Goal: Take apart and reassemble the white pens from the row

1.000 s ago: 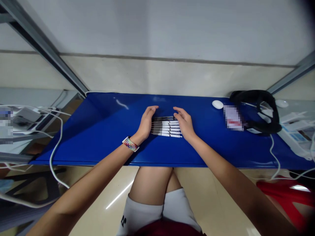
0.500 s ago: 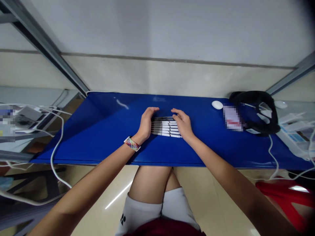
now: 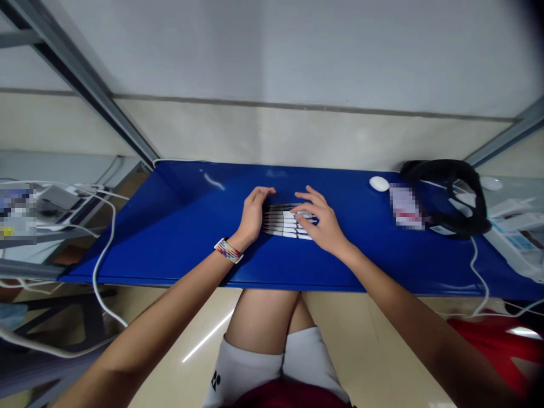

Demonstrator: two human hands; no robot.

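Several white pens with black ends (image 3: 284, 222) lie side by side in a neat row on the blue table top (image 3: 187, 226). My left hand (image 3: 252, 214) stands on its edge against the left ends of the pens, fingers together and straight. My right hand (image 3: 322, 222) hovers over the right ends of the row, fingers spread, fingertips touching the pens. Neither hand holds anything. A coloured band is on my left wrist (image 3: 228, 250).
A white oval object (image 3: 379, 183) and a blurred card (image 3: 406, 205) lie right of the pens. A black headset with strap (image 3: 450, 195) and white cables (image 3: 478, 272) sit at the far right. White cables (image 3: 100, 249) hang off the left edge beside a metal frame post (image 3: 85, 85).
My right hand has lifted from the side of the row and spread its fingers over the pens' right ends. The left hand has stayed in place.
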